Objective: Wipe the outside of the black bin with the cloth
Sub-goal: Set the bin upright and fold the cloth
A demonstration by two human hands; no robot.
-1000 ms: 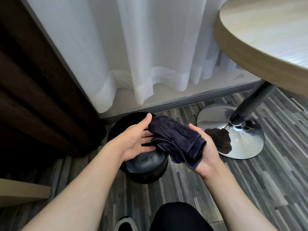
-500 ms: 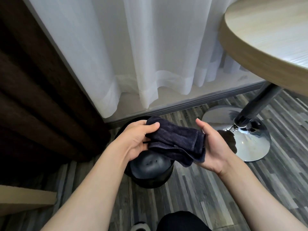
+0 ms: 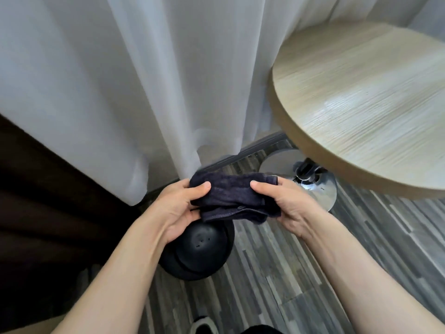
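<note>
A round black bin [image 3: 199, 256] stands on the floor below my hands, seen from above; its far rim is hidden behind the cloth and my left hand. The dark navy cloth [image 3: 231, 196] is bunched and folded, held in the air above the bin. My left hand [image 3: 178, 206] grips its left end, thumb on top. My right hand [image 3: 281, 203] grips its right end, thumb pressed on the upper face. The cloth does not touch the bin.
A round wooden table [image 3: 361, 102] overhangs at the right, on a dark post with a shiny chrome base [image 3: 320, 189] near my right hand. White sheer curtains [image 3: 144, 80] hang behind the bin. Dark drapes [image 3: 43, 213] fill the left. Grey plank flooring [image 3: 277, 285] lies below.
Both hands lifted the cloth and now pinch it at either end with thumbs on top. My view tilted up, showing more of the table top and curtain.
</note>
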